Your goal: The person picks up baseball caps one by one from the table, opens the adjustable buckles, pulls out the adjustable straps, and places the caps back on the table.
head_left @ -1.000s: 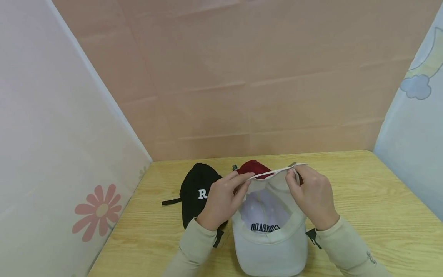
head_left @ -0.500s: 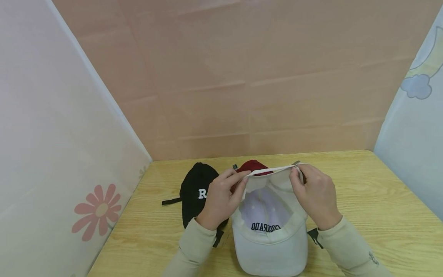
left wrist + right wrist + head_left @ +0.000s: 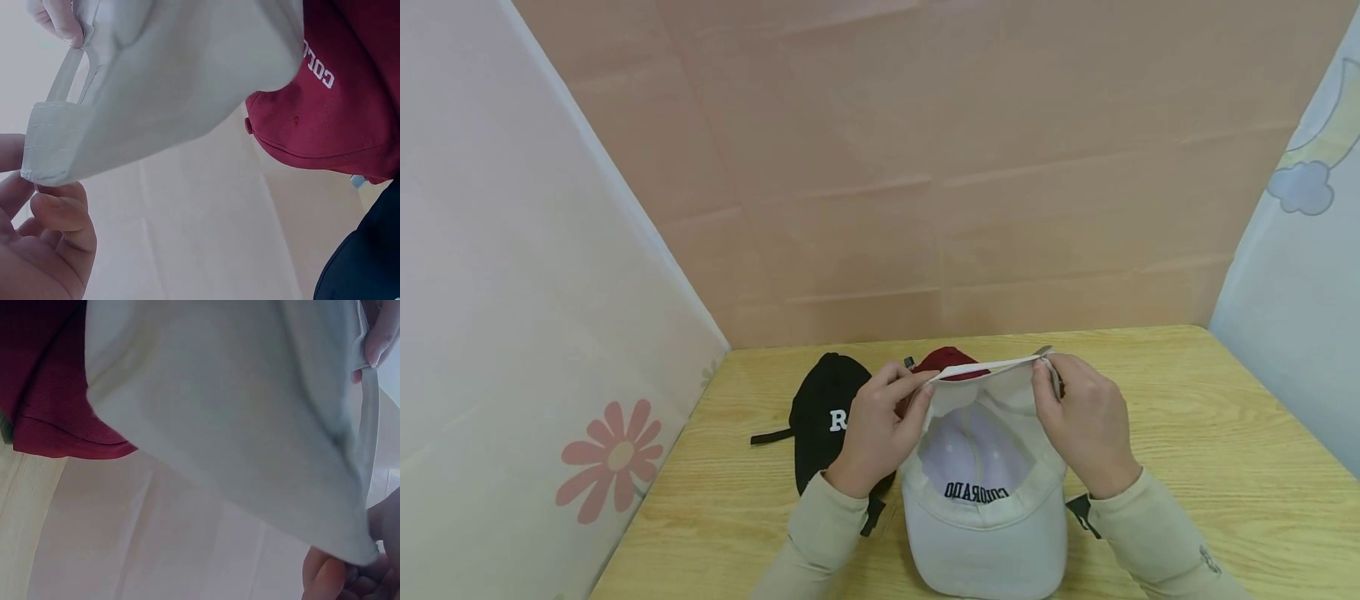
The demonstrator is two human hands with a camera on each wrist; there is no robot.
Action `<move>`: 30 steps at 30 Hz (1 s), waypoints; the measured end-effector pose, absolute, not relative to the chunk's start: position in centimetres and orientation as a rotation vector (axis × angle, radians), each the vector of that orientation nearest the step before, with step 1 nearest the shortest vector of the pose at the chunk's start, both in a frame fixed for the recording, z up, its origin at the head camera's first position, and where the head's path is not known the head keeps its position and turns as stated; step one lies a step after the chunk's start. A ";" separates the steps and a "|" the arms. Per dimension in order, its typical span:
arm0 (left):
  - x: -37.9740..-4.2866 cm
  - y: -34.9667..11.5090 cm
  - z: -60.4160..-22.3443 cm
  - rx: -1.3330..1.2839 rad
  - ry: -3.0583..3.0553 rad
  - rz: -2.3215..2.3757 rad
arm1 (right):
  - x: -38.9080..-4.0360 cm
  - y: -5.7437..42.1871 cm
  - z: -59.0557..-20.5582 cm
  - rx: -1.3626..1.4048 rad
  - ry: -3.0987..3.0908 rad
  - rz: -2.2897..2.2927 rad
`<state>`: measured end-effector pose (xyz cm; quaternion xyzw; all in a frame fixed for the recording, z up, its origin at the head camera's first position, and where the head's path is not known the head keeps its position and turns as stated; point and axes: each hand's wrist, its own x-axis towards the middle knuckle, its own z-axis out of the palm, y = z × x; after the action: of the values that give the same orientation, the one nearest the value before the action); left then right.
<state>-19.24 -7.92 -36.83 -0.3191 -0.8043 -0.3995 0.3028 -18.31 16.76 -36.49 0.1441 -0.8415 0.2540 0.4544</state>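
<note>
A white cap [image 3: 985,554] is in both hands, its brim toward me and its inside showing; the reversed word COLORADO is visible within. My left hand [image 3: 880,425] pinches the left end of the back strap [image 3: 992,366] between thumb and fingers. With thumb and curled fingers, my right hand [image 3: 1086,421] grips the strap's right end beside a small metal buckle [image 3: 1043,352]. The left wrist view shows the strap [image 3: 64,78] spanning the cap's back opening. In the right wrist view the cap's fabric [image 3: 219,425] hides part of my right fingers.
A black cap [image 3: 823,400] with a white R lies left of the white cap, partly behind my left hand. Behind the white cap sits a dark red cap [image 3: 949,358], mostly covered. The wooden table [image 3: 1210,433] meets a brown back panel [image 3: 925,208].
My right hand has moved slightly right and up with its end of the strap, and my left hand slightly left. The strap now spans a little wider. The other caps have not moved.
</note>
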 end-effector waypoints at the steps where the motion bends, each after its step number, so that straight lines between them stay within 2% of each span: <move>1: -19.3 -7.9 -36.8 -0.844 -2.130 -1.067 | -18.3 16.8 -36.5 0.356 -2.076 0.624; 15: -19.1 -8.1 -36.7 -0.826 -2.128 -1.131 | -18.3 16.9 -36.6 0.332 -2.090 0.623; 30: -19.5 -8.4 -36.9 -0.809 -2.123 -1.412 | -18.2 17.1 -36.8 0.285 -2.119 0.587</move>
<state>-19.45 -8.43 -36.90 -0.2943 -0.7721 -0.5137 0.2310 -18.19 17.09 -36.76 0.1151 -0.8555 0.2370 0.4457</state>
